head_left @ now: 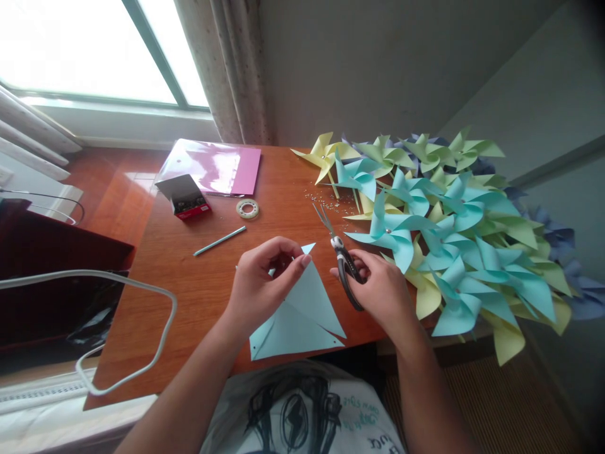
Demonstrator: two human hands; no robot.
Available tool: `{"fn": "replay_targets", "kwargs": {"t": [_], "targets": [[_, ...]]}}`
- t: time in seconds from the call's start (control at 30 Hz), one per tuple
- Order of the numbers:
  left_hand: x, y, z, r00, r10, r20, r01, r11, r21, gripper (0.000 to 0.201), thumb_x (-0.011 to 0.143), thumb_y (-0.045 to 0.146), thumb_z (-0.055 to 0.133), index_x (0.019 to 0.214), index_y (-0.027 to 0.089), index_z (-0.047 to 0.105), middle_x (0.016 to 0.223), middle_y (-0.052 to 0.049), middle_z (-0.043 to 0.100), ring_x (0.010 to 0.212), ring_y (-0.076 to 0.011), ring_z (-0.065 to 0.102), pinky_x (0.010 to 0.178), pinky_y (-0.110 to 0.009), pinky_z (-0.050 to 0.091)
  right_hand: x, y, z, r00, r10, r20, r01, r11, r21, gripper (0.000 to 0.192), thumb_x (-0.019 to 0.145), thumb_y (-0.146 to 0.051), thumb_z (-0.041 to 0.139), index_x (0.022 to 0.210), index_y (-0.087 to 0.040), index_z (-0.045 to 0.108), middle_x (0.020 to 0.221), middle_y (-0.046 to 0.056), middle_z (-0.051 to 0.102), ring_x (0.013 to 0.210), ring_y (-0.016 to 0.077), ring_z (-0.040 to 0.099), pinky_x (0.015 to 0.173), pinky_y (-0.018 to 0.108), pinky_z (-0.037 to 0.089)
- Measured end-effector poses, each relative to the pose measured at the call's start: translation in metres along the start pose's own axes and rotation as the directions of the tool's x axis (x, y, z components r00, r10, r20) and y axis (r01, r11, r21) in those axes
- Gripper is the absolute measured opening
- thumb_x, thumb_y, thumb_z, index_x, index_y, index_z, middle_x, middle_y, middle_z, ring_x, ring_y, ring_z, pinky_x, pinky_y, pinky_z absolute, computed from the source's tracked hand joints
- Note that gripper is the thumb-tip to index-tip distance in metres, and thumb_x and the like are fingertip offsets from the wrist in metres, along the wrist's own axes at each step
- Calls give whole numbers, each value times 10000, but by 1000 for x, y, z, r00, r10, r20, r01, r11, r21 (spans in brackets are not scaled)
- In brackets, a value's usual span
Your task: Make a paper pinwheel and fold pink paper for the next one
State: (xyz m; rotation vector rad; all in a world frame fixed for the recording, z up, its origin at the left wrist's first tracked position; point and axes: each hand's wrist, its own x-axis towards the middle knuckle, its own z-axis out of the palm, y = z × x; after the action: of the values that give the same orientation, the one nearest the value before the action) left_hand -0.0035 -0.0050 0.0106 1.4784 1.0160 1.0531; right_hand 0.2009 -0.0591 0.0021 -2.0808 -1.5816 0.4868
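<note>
On the near tabletop [189, 277], the left hand [262, 277] is pinching blue paper [302, 309] steady; right hand [378, 290] fingers are gripping scissors [343, 258] for cutting.

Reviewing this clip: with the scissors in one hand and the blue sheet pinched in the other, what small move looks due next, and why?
Probably bring the scissors across to the light blue paper. The right hand has them in its grip, blades nearly closed and pointing away, clear of the sheet, while the left hand pinches a lifted flap near its top corner.
</note>
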Motion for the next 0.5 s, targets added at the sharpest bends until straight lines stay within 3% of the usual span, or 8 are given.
{"fn": "replay_targets", "kwargs": {"t": [0.2,0.5], "targets": [[0,-1,1,1000,8,5,-8,998,56,203,870,335,720,778,180,627,643,13,554,539,-103,464,479,-231,345,2,4,9,995,-71,-64,50,956,-288,372,827,-451,709,1070,-169,714,898,98,731,860,292,676,751,363,477],[1,-3,0,1000,-20,-15,19,1000,-20,204,867,347,736,789,187,635,639,20,531,553,-106,448,488,-235,341,3,2,9,995,-88,-38,64,907,-416,280,864,-423,654,997,-178,684,877,104,704,846,289,650,727,352,442]]}}
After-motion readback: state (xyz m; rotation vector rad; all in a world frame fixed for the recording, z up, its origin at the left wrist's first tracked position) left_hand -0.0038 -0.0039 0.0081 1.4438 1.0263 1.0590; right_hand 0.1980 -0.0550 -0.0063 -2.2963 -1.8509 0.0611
